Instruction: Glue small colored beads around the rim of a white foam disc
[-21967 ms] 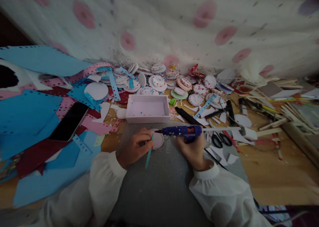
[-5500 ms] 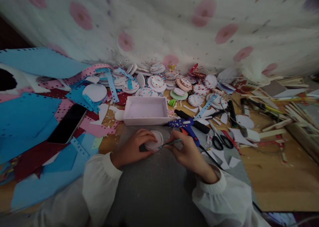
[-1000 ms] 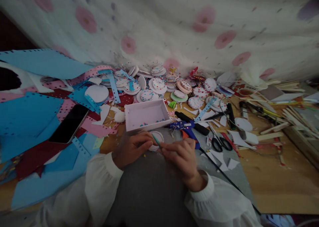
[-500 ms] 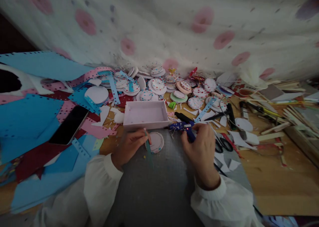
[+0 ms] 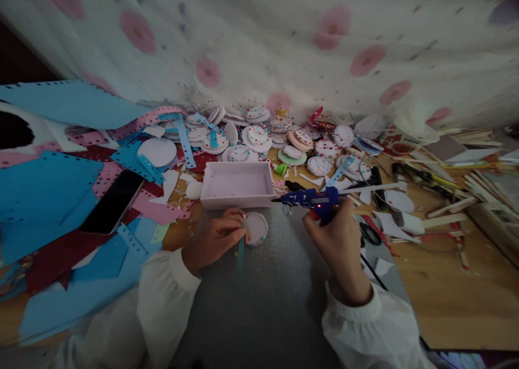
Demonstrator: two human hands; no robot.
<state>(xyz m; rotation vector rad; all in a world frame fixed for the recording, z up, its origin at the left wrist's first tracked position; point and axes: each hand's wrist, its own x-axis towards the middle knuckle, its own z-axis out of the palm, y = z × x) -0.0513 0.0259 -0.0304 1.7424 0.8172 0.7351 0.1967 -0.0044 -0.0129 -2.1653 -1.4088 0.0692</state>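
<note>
Before the box (image 5: 239, 201) spreads the mat (image 5: 259, 309), with a disc (image 5: 257, 231) lying on it near the box's front side. Also before the box, to the disc's left, is the left hand (image 5: 217, 238), a hand tool (image 5: 242, 242) in its fingers. Right of the box is the glue gun (image 5: 310, 198), in the right hand (image 5: 334, 231), nozzle toward the box. Left of the box, a phone (image 5: 113, 201) lies on sheets (image 5: 44, 190); behind it, stacked discs (image 5: 257, 135) and a hanging cloth (image 5: 259, 39); far right, sticks (image 5: 488, 196).
</note>
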